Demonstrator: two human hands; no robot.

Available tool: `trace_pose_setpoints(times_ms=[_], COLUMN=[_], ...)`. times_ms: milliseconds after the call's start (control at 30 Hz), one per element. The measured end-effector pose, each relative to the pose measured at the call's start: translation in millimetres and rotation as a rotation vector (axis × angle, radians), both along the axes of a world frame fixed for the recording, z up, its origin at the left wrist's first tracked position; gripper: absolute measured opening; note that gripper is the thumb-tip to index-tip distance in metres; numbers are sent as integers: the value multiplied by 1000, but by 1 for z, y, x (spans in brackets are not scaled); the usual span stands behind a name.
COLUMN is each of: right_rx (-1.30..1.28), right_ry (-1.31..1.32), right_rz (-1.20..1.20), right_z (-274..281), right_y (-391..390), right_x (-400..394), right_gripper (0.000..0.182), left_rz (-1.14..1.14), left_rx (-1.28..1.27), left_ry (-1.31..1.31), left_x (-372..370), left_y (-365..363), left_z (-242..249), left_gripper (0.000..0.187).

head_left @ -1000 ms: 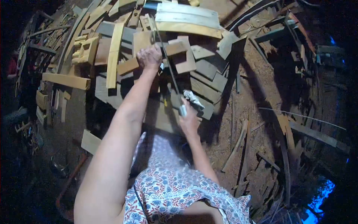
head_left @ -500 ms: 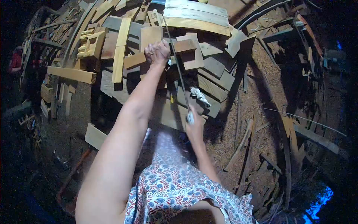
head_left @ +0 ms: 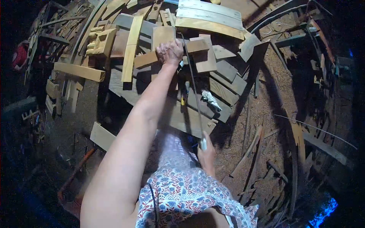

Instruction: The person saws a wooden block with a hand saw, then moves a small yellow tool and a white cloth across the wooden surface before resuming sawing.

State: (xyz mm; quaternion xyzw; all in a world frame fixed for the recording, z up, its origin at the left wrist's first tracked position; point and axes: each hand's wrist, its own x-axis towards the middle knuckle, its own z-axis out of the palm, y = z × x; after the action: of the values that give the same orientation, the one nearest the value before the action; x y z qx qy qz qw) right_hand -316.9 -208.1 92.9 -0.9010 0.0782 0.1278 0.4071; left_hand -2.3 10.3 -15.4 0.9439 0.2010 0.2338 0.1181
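From my end of the feed, I see the right hand (head_left: 206, 152) drawn back toward the body since a second ago, pulling the saw (head_left: 194, 82) with it, so more of the blade now lies on the near side of the wooden bar (head_left: 146, 60). The left hand (head_left: 169, 53) has kept its place on that bar; my whole view has slid a little.

The saw runs lengthwise away from me, its handle in the right hand and its far end just beside the left. The bar lies crosswise under the left hand, and the blade crosses it just right of the knuckles; I can't tell how deep it sits.

The left arm reaches almost straight forward, fingers curled down and clamped on the bar. The right arm is bent, hand low near the dress (head_left: 182, 190), fingers wrapped around the handle.
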Motion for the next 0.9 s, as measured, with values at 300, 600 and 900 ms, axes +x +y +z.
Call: trace_pose_setpoints(times_ms=[300,600,900], right_rx=[3,8,118], right_ry=[-17,-108,-11], right_rz=[33,45,60], right_z=[-30,-32,-43], right_y=[27,27,17], right_x=[87,87,87], right_gripper=[59,55,62], left_rz=[-1,33,-9], left_rx=[22,-10,-8], left_ry=[-45,-114,-165], left_x=[-1,-1,-4], left_y=[2,-3,-3], left_z=[3,3,5], left_gripper=[34,29,26])
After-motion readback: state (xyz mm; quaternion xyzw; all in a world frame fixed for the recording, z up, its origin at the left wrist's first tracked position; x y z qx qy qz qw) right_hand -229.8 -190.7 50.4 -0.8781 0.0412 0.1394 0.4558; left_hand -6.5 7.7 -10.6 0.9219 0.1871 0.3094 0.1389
